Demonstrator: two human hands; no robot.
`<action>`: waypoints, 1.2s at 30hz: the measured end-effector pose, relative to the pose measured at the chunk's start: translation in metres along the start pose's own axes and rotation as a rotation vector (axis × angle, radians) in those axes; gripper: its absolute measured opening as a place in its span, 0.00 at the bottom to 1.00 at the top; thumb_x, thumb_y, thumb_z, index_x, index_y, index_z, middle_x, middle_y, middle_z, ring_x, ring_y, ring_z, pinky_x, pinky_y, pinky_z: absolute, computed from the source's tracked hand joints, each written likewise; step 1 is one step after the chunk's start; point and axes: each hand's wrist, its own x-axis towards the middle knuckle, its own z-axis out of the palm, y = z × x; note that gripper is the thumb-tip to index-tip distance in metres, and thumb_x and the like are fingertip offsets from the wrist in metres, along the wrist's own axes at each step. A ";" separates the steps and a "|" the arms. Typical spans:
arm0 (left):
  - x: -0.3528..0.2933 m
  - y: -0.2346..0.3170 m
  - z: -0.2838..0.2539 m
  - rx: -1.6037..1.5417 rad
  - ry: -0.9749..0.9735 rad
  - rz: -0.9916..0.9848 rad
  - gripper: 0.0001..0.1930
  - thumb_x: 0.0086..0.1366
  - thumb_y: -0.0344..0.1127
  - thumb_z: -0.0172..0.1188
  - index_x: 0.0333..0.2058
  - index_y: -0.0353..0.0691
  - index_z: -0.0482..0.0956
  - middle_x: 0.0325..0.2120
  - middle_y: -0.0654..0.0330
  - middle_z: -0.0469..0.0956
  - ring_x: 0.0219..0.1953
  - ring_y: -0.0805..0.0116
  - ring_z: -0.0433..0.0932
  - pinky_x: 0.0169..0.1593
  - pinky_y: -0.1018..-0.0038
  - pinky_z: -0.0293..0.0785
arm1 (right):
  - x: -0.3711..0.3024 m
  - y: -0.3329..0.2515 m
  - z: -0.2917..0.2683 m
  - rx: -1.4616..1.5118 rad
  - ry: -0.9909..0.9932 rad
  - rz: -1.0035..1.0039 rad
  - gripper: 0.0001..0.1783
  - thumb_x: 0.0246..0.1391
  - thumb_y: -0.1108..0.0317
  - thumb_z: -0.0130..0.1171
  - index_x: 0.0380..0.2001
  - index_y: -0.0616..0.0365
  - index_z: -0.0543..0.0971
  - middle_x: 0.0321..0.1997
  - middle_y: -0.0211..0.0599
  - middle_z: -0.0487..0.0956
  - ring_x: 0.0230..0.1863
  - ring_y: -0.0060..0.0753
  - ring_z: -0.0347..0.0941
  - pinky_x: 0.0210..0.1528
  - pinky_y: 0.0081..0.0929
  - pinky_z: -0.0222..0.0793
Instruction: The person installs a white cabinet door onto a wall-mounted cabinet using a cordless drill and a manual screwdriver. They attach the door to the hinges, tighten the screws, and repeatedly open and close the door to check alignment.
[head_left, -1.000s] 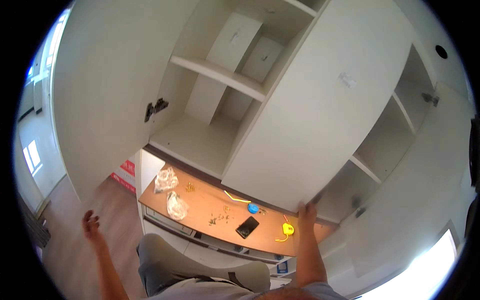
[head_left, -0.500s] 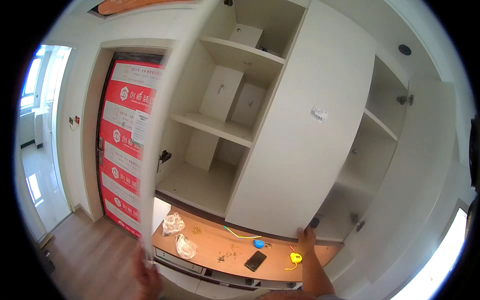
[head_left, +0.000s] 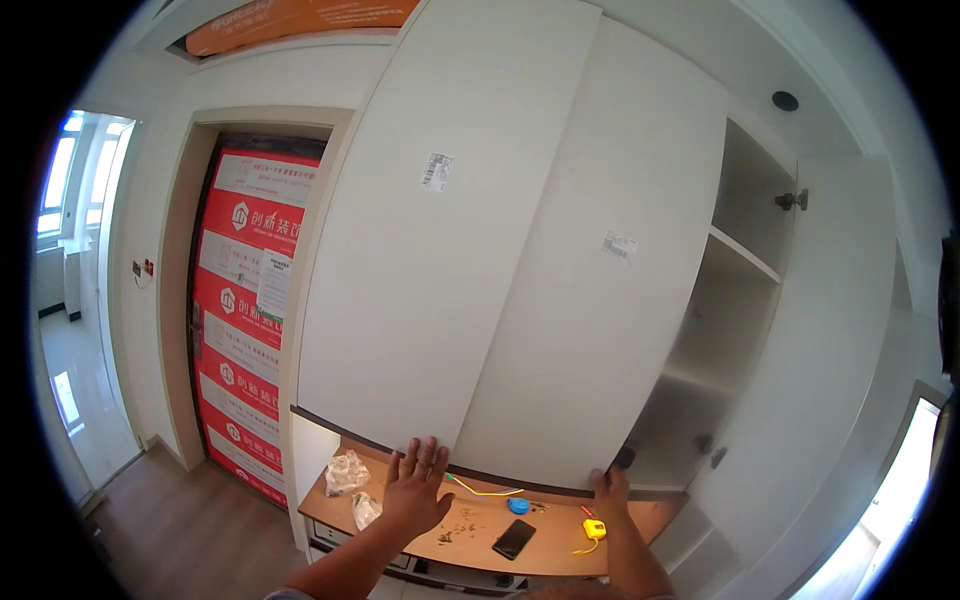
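My left hand (head_left: pixel 418 484) lies with fingers spread against the lower edge of the left cabinet door (head_left: pixel 420 270), which is closed. A ring shows on one of its fingers. My right hand (head_left: pixel 610 488) grips the bottom right corner of the neighbouring door (head_left: pixel 585 280), thumb on the front; its other fingers are partly hidden behind the edge. A small dark object (head_left: pixel 625 457) shows just above it, too unclear to name. Both white doors carry a label. Below lie a yellow tape measure (head_left: pixel 594 528), a black phone (head_left: pixel 513 539) and a blue round object (head_left: pixel 518 506).
On the wood-coloured counter (head_left: pixel 560 560) are clear plastic bags (head_left: pixel 347 473) and scattered small hardware (head_left: pixel 462 526). The right cabinet door (head_left: pixel 820 330) stands open, showing shelves and hinges (head_left: pixel 790 201). Further left is an entrance door (head_left: pixel 240 310) in red and white film.
The left door has swung closed, covering its shelves. My left hand moved from the door's edge at the left to its lower front. My right hand stays at the neighbouring door's corner.
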 end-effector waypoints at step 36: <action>-0.082 0.089 0.082 -1.193 -0.622 -0.750 0.36 0.70 0.53 0.60 0.67 0.34 0.63 0.62 0.48 0.72 0.64 0.50 0.71 0.67 0.57 0.66 | -0.033 -0.072 -0.050 0.327 -0.081 -0.104 0.15 0.49 0.62 0.73 0.34 0.59 0.80 0.32 0.41 0.81 0.31 0.41 0.79 0.35 0.32 0.73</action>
